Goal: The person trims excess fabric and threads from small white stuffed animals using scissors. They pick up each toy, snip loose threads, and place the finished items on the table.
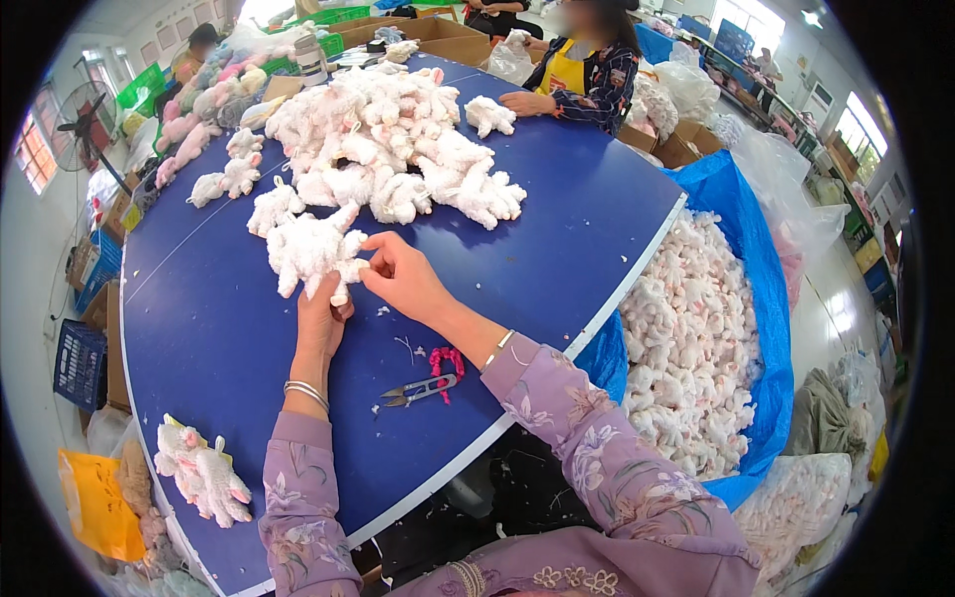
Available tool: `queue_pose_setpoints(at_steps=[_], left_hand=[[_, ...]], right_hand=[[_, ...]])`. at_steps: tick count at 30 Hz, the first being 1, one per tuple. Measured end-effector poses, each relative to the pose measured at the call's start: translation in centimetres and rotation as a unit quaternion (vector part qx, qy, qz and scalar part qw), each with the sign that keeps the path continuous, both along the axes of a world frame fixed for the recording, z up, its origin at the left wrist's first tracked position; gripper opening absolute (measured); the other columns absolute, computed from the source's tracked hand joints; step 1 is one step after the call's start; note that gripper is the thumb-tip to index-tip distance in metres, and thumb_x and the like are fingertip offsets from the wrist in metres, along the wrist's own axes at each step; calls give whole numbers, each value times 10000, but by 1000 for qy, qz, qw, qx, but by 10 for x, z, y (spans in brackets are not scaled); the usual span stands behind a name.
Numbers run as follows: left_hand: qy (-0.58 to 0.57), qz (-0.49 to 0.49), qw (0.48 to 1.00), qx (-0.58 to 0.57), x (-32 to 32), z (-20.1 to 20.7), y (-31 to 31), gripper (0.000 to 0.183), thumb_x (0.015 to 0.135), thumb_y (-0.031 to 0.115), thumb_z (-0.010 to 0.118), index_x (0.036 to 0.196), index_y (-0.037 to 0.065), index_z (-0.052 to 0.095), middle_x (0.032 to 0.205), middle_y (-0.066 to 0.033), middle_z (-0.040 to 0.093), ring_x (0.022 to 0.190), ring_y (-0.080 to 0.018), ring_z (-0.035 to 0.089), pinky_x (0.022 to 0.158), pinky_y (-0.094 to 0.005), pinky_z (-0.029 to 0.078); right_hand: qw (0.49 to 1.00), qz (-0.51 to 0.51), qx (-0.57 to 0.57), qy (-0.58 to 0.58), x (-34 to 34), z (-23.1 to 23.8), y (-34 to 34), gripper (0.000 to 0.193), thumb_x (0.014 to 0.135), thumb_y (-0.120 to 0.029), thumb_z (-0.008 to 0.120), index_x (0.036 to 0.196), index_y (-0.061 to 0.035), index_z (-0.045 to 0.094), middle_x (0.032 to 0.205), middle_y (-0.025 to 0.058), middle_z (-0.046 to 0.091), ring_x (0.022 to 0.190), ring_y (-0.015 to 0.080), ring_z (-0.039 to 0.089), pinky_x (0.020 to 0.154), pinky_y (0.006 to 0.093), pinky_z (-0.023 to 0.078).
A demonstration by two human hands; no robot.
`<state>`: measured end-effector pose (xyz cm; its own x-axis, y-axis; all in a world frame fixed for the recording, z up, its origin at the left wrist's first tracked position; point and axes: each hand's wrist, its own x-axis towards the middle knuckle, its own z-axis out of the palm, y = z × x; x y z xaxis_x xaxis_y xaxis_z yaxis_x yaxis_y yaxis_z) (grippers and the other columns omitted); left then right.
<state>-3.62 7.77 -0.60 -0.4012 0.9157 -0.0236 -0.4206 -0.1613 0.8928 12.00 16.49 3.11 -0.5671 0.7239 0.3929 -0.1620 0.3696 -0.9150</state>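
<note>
My left hand is closed on the lower part of a small white plush toy, holding it just above the blue table. At the toy's right side, my right hand pinches with thumb and fingers at its edge; what lies between the fingertips is too small to make out. A large heap of similar white plush toys lies just beyond. Nearer me on the table are thread snips with pink wrapping by the handle.
The blue table has a pale edge. More plush toys lie at its near left. At right stands a blue sack filled with white toys. A co-worker in a yellow apron is across the table. A fan stands left.
</note>
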Motion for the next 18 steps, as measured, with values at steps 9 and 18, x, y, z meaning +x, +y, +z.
queue_pose_setpoints(at_steps=[9, 18], left_hand=[[-54, 163, 984, 52, 15, 1, 12, 355, 951, 224, 569, 1215, -6, 506, 1076, -71, 600, 905, -147, 608, 747, -280, 509], [11, 125, 992, 31, 28, 3, 12, 396, 957, 217, 564, 1252, -37, 491, 1173, -102, 580, 1027, -177, 590, 868, -314, 489]], right_hand=[[994, 8, -31, -107, -17, -17, -19, 345, 796, -249, 744, 854, -10, 503, 688, 104, 594, 610, 174, 545, 587, 324, 465], [993, -17, 78, -92, -9, -8, -21, 281, 804, -195, 693, 933, 6, 544, 802, 182, 663, 744, 324, 667, 658, 389, 516]])
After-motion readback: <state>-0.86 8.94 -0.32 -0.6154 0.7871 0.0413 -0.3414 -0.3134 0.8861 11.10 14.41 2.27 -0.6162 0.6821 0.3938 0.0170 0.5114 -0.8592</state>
